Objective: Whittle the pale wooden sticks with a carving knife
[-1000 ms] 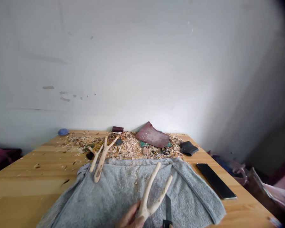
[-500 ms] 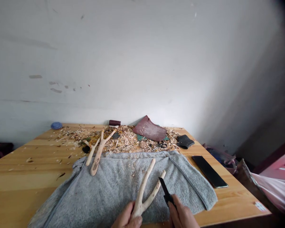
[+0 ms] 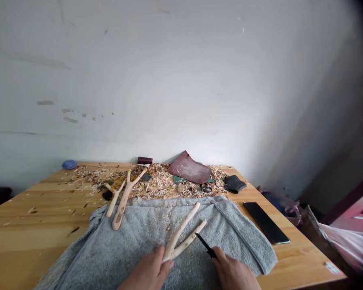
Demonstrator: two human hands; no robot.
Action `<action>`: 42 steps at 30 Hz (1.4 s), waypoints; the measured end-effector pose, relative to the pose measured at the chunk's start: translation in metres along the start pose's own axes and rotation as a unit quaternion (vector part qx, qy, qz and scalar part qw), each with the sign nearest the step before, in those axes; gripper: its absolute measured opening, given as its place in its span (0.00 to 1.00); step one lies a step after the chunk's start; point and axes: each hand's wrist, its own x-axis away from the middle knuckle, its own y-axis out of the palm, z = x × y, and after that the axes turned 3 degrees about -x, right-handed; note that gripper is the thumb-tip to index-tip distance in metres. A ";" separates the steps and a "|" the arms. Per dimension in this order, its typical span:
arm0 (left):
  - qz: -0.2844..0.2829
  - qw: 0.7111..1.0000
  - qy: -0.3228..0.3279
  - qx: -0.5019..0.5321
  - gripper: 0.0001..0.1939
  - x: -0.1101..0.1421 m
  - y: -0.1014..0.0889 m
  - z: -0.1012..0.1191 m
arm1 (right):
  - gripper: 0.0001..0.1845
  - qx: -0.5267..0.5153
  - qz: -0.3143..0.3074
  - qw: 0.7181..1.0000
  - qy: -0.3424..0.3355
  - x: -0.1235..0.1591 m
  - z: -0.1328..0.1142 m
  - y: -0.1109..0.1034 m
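Note:
My left hand [image 3: 149, 270] grips the stem of a pale, peeled forked stick [image 3: 184, 235] over a grey towel [image 3: 139, 237], the two prongs pointing away to the upper right. My right hand [image 3: 234, 273] is closed on a small black knife [image 3: 205, 245]. The blade tip reaches toward the right prong, near its lower part. Two more carved forked sticks [image 3: 121, 201] lie at the towel's far left corner.
The wooden table [image 3: 27, 217] carries a heap of wood shavings [image 3: 160, 183] at the back, with a maroon leather piece [image 3: 189, 168], a black pouch [image 3: 234, 184], a dark spool [image 3: 144, 160] and a blue object [image 3: 69, 164]. A black phone [image 3: 266, 227] lies right of the towel.
The forked stick has tilted lower and more to the right in my left hand. My right hand brought the knife in from the right, its blade now low against the right prong.

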 end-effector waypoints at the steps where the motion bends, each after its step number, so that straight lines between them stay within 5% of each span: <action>1: 0.008 0.999 0.011 -0.030 0.15 -0.002 0.001 -0.001 | 0.13 0.034 -0.008 0.999 -0.008 0.000 -0.001 0.000; 10: 0.020 0.983 -0.042 -0.178 0.18 -0.006 -0.021 0.011 | 0.16 0.079 -0.078 0.993 -0.039 -0.012 -0.017 -0.022; 18: 0.027 0.980 -0.063 -0.188 0.17 -0.010 -0.027 0.018 | 0.16 0.113 -0.093 0.989 -0.035 -0.015 -0.023 -0.022; 42: 0.101 0.974 -0.027 -0.202 0.19 -0.018 -0.014 -0.003 | 0.21 0.146 -0.094 0.985 -0.009 -0.017 -0.040 -0.023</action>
